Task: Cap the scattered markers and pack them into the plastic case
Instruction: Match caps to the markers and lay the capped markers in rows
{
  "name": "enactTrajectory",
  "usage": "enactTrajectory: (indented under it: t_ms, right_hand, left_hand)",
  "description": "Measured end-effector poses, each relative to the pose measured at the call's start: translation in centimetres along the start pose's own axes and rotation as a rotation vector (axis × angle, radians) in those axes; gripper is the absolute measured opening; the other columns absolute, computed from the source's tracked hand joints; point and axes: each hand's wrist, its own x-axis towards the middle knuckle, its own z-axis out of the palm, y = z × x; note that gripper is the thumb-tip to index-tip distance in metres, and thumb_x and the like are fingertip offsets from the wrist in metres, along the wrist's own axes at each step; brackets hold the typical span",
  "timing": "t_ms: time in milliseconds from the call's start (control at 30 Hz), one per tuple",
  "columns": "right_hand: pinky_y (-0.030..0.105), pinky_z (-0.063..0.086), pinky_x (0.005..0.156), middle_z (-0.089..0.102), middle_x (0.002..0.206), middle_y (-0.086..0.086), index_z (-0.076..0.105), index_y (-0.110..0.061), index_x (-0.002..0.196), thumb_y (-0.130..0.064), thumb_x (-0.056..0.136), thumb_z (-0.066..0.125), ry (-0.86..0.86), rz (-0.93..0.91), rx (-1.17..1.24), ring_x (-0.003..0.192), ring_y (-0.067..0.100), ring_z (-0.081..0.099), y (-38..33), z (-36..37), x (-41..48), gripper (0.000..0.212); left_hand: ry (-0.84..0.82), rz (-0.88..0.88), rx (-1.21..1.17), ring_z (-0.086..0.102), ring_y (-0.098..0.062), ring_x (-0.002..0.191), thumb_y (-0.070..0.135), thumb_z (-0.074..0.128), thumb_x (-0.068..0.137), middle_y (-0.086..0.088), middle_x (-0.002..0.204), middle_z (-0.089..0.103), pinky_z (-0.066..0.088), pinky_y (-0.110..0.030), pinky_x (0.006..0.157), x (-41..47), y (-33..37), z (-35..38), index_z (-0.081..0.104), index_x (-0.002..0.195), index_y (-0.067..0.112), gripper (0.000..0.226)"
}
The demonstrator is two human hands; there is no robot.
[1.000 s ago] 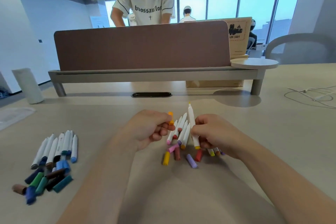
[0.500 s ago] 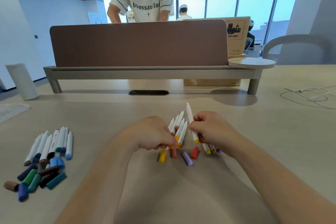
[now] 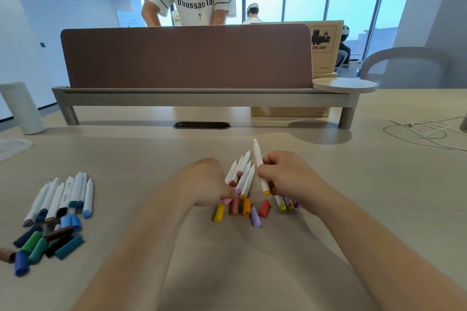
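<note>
Under left hand [image 3: 204,184], half-hidden pink cap [image 3: 225,201]

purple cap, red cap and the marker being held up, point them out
purple cap [image 3: 255,217], head view, middle of the cap's side
red cap [image 3: 264,208], head view, middle of the cap's side
held marker [image 3: 257,153], head view, white barrel just below its yellow tip

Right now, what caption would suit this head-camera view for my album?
Right hand holds a yellow-tipped marker tip up while left hand touches loose caps.
</note>
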Motion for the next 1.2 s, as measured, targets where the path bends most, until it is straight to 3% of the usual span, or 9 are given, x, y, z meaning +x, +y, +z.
enactTrajectory:
  t_ms: [100,233,533,633,733,900,1200]
  right_hand:
    - [0.035,0.052,0.064,0.059,0.065,0.002,0.065,-0.007,0.088,-0.022,0.086,0.060,0.002,-0.008,-0.017,0.058,0.013,0.055,0.2,0.1,0.2,0.016]
    - [0.035,0.052,0.064,0.059,0.066,0.002,0.065,-0.008,0.087,-0.023,0.085,0.060,0.006,0.000,-0.031,0.059,0.013,0.055,0.2,0.2,0.3,0.016]
    - [0.034,0.051,0.063,0.059,0.068,0.002,0.066,-0.007,0.092,-0.023,0.088,0.059,-0.024,-0.018,-0.057,0.059,0.014,0.054,-0.4,0.1,-0.4,0.019]
    - [0.039,0.055,0.064,0.060,0.068,0.004,0.067,-0.006,0.093,-0.024,0.086,0.059,-0.050,-0.032,-0.050,0.058,0.014,0.055,-0.6,0.1,-0.6,0.020]
    - [0.047,0.058,0.073,0.065,0.069,0.004,0.067,-0.012,0.088,-0.030,0.084,0.061,-0.065,-0.040,-0.070,0.062,0.017,0.058,-0.6,0.2,-0.8,0.019]
    - [0.036,0.046,0.063,0.060,0.072,0.003,0.067,-0.010,0.091,-0.024,0.087,0.060,-0.153,-0.061,-0.060,0.063,0.018,0.054,-1.0,0.4,-1.1,0.016]
    - [0.029,0.039,0.059,0.056,0.070,-0.003,0.065,-0.017,0.082,-0.021,0.087,0.060,-0.234,-0.083,-0.081,0.060,0.011,0.048,-1.8,0.2,-1.8,0.009]
  left_hand:
    - [-0.069,-0.095,0.084,0.046,-0.016,0.060,0.049,0.072,0.080,-0.003,0.064,0.049,0.034,-0.026,0.053,-0.1,-0.5,-0.4,0.057,0.065,0.011,0.044]
    - [-0.236,-0.111,0.113,0.052,-0.017,0.055,0.040,0.074,0.076,-0.001,0.058,0.058,0.039,-0.022,0.053,-0.1,-0.6,-0.2,0.064,0.065,0.012,0.032]
    - [-0.204,-0.050,0.243,0.045,-0.017,0.057,0.026,0.062,0.084,-0.002,0.062,0.052,0.034,-0.025,0.050,-0.8,0.1,-0.2,0.057,0.063,0.011,0.026]
    - [-0.175,-0.034,0.031,0.051,-0.019,0.061,0.029,0.058,0.089,-0.005,0.068,0.066,0.037,-0.023,0.051,-0.9,-0.3,-0.8,0.069,0.075,0.008,0.028]
    - [-0.080,-0.047,-0.377,0.056,-0.018,0.059,0.016,0.059,0.089,-0.009,0.074,0.074,0.039,-0.021,0.049,-0.3,-1.7,-1.3,0.070,0.077,0.001,0.022]
    - [0.102,-0.079,-1.010,0.051,-0.013,0.050,0.004,0.058,0.093,-0.010,0.074,0.072,0.037,-0.018,0.040,0.6,-2.3,-1.3,0.066,0.098,0.003,0.010]
    - [0.152,-0.107,-1.237,0.048,-0.012,0.049,0.001,0.047,0.098,-0.009,0.071,0.062,0.039,-0.019,0.041,1.6,-2.3,-0.2,0.062,0.105,0.009,0.019]
